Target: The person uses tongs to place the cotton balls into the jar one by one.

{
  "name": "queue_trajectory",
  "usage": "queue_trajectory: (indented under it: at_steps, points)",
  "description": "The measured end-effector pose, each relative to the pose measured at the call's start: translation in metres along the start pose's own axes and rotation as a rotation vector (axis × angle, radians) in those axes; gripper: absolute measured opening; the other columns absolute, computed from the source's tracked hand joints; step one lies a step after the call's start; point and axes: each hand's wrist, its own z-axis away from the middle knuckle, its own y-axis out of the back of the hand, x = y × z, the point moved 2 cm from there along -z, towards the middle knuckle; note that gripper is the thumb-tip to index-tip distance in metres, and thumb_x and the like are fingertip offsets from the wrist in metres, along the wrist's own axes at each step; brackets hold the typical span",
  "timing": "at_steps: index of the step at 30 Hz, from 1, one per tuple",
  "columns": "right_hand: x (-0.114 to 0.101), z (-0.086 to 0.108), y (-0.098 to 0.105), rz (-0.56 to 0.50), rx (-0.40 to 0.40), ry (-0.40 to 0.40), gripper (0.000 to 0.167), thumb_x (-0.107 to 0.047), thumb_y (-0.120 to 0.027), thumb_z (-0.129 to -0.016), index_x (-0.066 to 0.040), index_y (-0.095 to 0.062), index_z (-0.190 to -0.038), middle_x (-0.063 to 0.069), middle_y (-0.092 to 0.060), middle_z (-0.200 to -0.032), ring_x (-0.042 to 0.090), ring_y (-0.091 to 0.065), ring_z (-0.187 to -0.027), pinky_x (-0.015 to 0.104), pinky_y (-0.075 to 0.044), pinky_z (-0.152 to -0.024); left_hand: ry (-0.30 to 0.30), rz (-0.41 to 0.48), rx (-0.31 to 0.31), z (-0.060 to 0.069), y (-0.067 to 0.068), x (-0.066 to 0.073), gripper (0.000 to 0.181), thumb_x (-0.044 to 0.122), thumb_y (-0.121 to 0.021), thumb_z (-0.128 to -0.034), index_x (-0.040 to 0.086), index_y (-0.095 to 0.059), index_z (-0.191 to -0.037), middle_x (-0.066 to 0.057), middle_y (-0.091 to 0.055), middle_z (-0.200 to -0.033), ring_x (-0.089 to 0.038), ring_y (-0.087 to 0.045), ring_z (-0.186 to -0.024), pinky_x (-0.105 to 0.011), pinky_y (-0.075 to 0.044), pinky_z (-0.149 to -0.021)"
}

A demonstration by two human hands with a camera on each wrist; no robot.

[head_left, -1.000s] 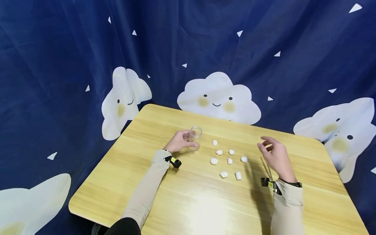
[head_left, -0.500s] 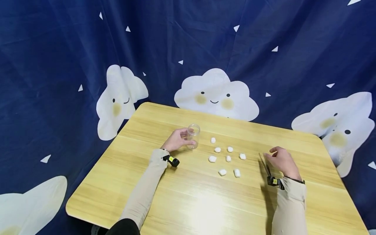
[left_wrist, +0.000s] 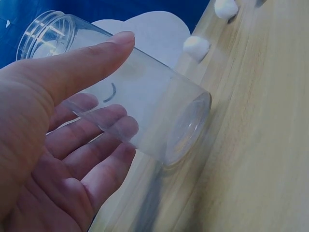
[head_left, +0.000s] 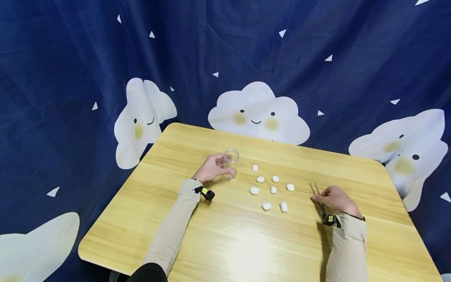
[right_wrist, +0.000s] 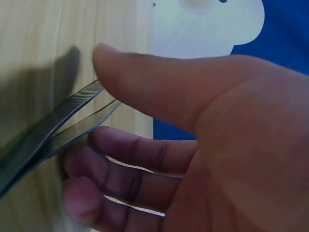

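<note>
My left hand [head_left: 210, 167] holds a clear plastic jar [head_left: 230, 166], which stands upright on the table without a lid. In the left wrist view its thumb lies across the near side of the jar [left_wrist: 145, 101], fingers behind. To the right, my right hand [head_left: 336, 199] is at a pair of metal tweezers [head_left: 314, 188] on the table. The right wrist view shows the tweezers [right_wrist: 43, 130] between the thumb and the loosely bent fingers, with a gap and no plain pinch. Several white cotton balls [head_left: 273, 190] lie spread between the hands.
The wooden table [head_left: 158, 219] has rounded corners. A dark blue curtain [head_left: 197, 47] with printed clouds hangs behind its far edge. Each wrist wears a small black camera [head_left: 208, 194].
My right hand has come down from above the table to the tweezers, its thumb now beside them. The left hand stays on the jar. The head view has shifted slightly.
</note>
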Motion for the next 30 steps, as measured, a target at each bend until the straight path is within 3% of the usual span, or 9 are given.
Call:
queue_trajectory:
  at_steps: [2,5,11,19,25,30]
  points:
    - [0.002,-0.001,-0.004,-0.02,-0.017,-0.013,0.041,-0.041,-0.071,-0.097,-0.007,-0.065,-0.073,-0.005,-0.047,-0.06,0.013,-0.042,-0.056,0.028,-0.041,-0.055,0.0,-0.003,0.001,0.0,0.0,0.001,0.067,0.023,-0.09,-0.0812,0.007,-0.062,-0.14,-0.011,-0.067,-0.14,-0.032,-0.061,-0.135,-0.043,-0.05,-0.118]
    - [0.005,-0.002,-0.006,-0.033,-0.029,-0.023,0.044,-0.038,-0.07,-0.097,-0.015,-0.055,-0.063,-0.009,-0.033,-0.053,0.01,-0.032,-0.051,0.027,-0.036,-0.052,0.0,-0.011,0.001,0.001,0.0,0.003,0.067,0.023,-0.09,-0.0815,0.007,-0.062,-0.14,-0.011,-0.067,-0.14,-0.032,-0.061,-0.136,-0.043,-0.049,-0.119]
    - [0.006,-0.004,-0.006,-0.034,-0.026,-0.008,0.046,-0.029,-0.066,-0.098,-0.02,-0.043,-0.06,-0.009,-0.028,-0.054,0.009,-0.027,-0.05,0.026,-0.031,-0.051,-0.003,-0.01,-0.001,0.001,0.0,0.003,0.067,0.024,-0.089,-0.0818,0.007,-0.061,-0.141,-0.011,-0.067,-0.141,-0.032,-0.061,-0.136,-0.044,-0.049,-0.119]
    - [0.002,-0.002,-0.006,-0.024,0.001,-0.014,0.045,-0.024,-0.063,-0.097,-0.021,-0.037,-0.059,-0.01,-0.026,-0.054,0.009,-0.024,-0.051,0.026,-0.028,-0.051,-0.003,-0.016,-0.001,0.0,0.0,0.002,0.067,0.024,-0.09,-0.0815,0.007,-0.062,-0.14,-0.011,-0.067,-0.141,-0.031,-0.06,-0.136,-0.044,-0.049,-0.119]
    - [-0.004,-0.001,0.002,-0.018,0.081,0.005,0.039,-0.021,-0.057,-0.096,-0.019,-0.038,-0.061,-0.008,-0.027,-0.055,0.01,-0.026,-0.051,0.026,-0.03,-0.051,-0.003,-0.011,0.001,0.0,0.0,0.001,0.068,0.023,-0.09,-0.0814,0.006,-0.061,-0.141,-0.012,-0.067,-0.141,-0.032,-0.061,-0.136,-0.044,-0.05,-0.118]
    - [-0.01,0.001,0.007,0.013,0.179,0.03,0.031,-0.021,-0.054,-0.101,-0.008,-0.053,-0.072,0.0,-0.047,-0.063,0.016,-0.044,-0.058,0.028,-0.038,-0.058,-0.005,-0.013,0.001,0.0,0.0,0.0,0.068,0.024,-0.089,-0.0818,0.005,-0.061,-0.141,-0.012,-0.067,-0.141,-0.032,-0.061,-0.135,-0.044,-0.05,-0.118]
